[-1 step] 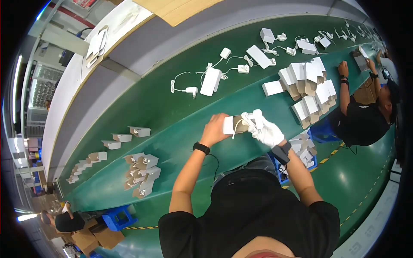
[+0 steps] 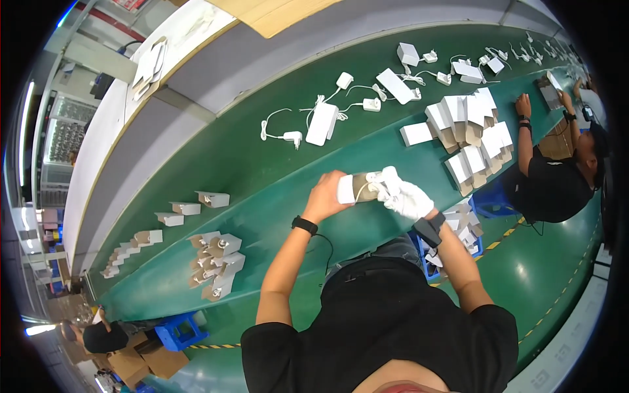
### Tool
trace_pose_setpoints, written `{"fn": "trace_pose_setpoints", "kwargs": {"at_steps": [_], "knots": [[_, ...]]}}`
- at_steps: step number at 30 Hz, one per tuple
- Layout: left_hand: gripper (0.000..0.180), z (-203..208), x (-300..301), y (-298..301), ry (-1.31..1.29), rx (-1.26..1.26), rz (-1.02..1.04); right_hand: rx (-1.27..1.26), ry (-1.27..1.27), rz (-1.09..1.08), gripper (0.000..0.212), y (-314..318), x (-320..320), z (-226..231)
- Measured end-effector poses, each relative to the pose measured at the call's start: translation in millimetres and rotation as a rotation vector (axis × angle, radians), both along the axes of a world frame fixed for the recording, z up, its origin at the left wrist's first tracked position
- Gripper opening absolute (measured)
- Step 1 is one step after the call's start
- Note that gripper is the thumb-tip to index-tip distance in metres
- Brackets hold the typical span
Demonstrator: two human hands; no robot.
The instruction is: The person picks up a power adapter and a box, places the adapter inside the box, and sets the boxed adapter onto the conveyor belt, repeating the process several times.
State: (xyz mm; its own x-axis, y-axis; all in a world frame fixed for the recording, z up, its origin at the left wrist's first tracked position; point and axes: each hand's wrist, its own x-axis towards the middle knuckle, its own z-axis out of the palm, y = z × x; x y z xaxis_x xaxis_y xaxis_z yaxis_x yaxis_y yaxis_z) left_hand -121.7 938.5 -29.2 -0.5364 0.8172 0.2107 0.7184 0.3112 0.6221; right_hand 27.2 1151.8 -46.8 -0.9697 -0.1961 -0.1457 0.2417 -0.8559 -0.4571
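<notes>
My bare left hand [image 2: 327, 200] is closed around a small white cardboard box [image 2: 345, 189], whose brown inner side faces up. In my right hand [image 2: 414, 200], which wears a white glove, is a white power adapter [image 2: 389, 177] at the box's right end. Its white cord loops over the brown cardboard, partly inside the box. The gloved fingers cover much of the adapter. Both hands are above the green table [image 2: 295, 242].
Beyond my hands lie white adapters with cords [image 2: 293, 137] and a white box [image 2: 322, 124]. Open boxes [image 2: 219, 259] stand at left, more boxes [image 2: 472, 124] at right. A blue crate [image 2: 429, 268] with cartons is by my right side. A co-worker [image 2: 557, 180] sits at right.
Both hands have shifted very slightly, the left one a little to the left with the box. The cord end that hung below the box no longer shows.
</notes>
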Motion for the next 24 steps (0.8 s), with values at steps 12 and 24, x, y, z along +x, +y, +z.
{"fn": "trace_pose_setpoints", "kwargs": {"at_steps": [12, 24], "knots": [[0.067, 18.8, -5.3, -52.1, -0.088, 0.037, 0.077, 2.093, 0.818, 0.041, 0.030, -70.5, -65.4, 104.7], [0.075, -41.5, -65.8, -84.1, -0.112, 0.328, 0.294, 1.844, 1.073, 0.193, 0.013, -110.4, -191.6, 77.5]]}}
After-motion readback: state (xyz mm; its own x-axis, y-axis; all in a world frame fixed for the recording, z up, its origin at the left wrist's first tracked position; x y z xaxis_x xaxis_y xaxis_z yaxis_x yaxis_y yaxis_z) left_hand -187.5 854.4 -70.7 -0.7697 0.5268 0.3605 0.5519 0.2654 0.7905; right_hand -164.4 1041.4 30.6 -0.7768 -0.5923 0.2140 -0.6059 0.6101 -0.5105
